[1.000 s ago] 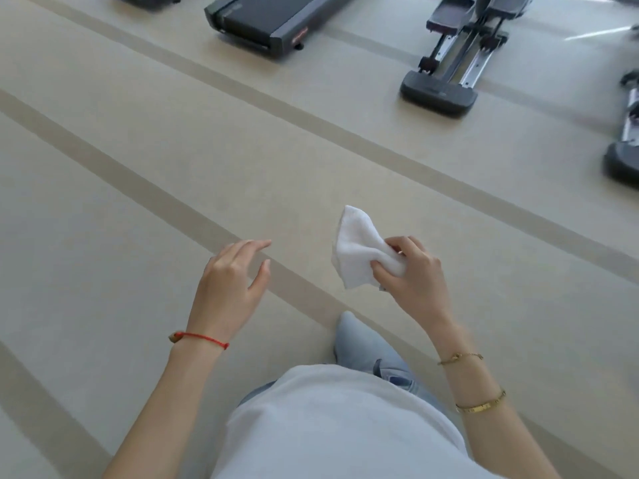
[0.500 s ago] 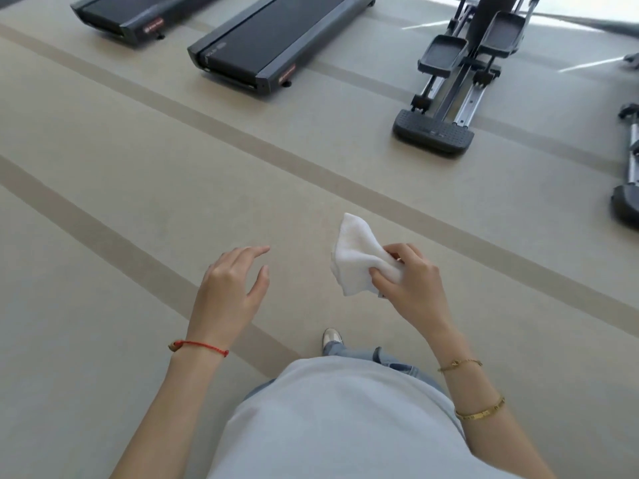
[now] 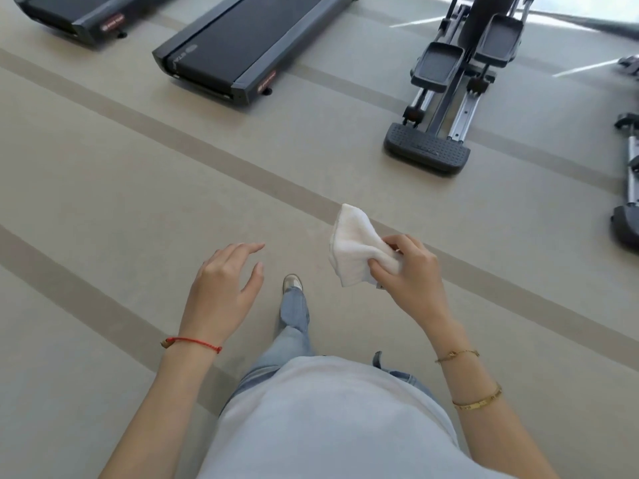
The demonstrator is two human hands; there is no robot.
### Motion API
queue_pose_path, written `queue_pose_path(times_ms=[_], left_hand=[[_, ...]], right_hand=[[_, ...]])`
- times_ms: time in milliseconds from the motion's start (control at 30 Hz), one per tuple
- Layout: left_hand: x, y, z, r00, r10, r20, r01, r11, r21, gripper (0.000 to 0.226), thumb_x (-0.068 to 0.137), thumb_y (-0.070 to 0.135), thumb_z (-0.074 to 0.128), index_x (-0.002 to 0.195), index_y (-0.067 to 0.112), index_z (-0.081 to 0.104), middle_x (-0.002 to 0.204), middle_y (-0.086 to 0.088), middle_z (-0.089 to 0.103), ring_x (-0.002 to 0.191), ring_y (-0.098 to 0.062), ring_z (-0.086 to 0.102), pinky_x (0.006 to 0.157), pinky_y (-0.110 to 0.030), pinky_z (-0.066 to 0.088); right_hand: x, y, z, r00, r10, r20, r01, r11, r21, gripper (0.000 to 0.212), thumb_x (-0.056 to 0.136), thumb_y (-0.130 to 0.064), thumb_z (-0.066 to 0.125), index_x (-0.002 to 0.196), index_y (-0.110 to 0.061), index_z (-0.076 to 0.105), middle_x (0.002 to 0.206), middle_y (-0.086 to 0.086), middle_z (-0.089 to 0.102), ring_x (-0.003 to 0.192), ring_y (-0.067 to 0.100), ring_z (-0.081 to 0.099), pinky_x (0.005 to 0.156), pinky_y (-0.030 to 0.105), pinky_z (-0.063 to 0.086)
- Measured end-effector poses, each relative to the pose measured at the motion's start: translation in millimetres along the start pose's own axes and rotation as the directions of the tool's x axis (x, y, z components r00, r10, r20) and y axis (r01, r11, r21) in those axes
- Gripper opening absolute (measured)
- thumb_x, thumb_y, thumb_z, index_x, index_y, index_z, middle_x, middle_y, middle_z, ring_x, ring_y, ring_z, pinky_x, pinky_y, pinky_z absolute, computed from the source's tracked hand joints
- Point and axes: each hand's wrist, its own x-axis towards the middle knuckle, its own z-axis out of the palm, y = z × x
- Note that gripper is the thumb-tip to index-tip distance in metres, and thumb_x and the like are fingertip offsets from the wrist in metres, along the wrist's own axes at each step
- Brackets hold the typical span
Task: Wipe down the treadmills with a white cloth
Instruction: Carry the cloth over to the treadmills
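The right hand (image 3: 409, 274) is raised in front of the body, forearm angled up and inward, wrist bent so the knuckles face the camera. Its fingers (image 3: 397, 240) and thumb curl together and pinch one corner of the white cloth (image 3: 352, 248), which is folded and fans up and to the left from the grip, hanging in the air above the floor (image 3: 103, 188). Two gold bracelets (image 3: 477, 401) sit on the right forearm.

The left hand (image 3: 224, 288) is held out at about the same height, palm down, holding nothing. Its fingers are loosely extended and slightly spread, the thumb apart from the rest and the index finger reaching forward. A red string bracelet (image 3: 192, 342) circles the left wrist.

Between the two hands, lower down, one leg in light blue jeans (image 3: 294, 326) steps forward, ending in a pale shoe (image 3: 291, 282) on the floor. A white shirt fills the bottom of the view.

Two dark treadmills lie well ahead: the nearer treadmill (image 3: 249, 46) at top centre, the second treadmill (image 3: 76, 15) at top left. An elliptical trainer (image 3: 446, 98) stands to the right of them, and part of another machine (image 3: 627, 188) shows at the right edge. The cloth is well apart from both treadmills.
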Motion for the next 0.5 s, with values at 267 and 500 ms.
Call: queue_pose_path(times_ms=[267,500], left_hand=[[185,-35,-14,0.999,0.041,-0.026,-0.041,0.999,-0.004,0.034,0.093,0.025,0.051,0.121,0.012,0.065,0.115,-0.003,0.069,0.108,-0.023,0.062,0.096,-0.041,0.049],[338,-58,-21,0.995,0.103,-0.006,-0.102,0.995,0.012,0.030,0.094,0.021,0.055,0.122,0.013,0.064,0.116,-0.002,0.068,0.110,-0.023,0.062,0.097,-0.043,0.049]], right_hand=[[175,-19,35,1.000,-0.012,-0.020,0.012,1.000,0.011,0.027,0.078,-0.024,0.070,0.104,-0.017,0.065,0.095,-0.009,0.059,0.080,0.008,0.057,0.059,0.037,0.056],[314,-30,56,0.998,0.026,-0.063,-0.024,0.999,0.037,0.028,0.080,-0.023,0.071,0.106,-0.015,0.065,0.098,-0.008,0.058,0.076,0.017,0.063,0.061,0.042,0.057]])
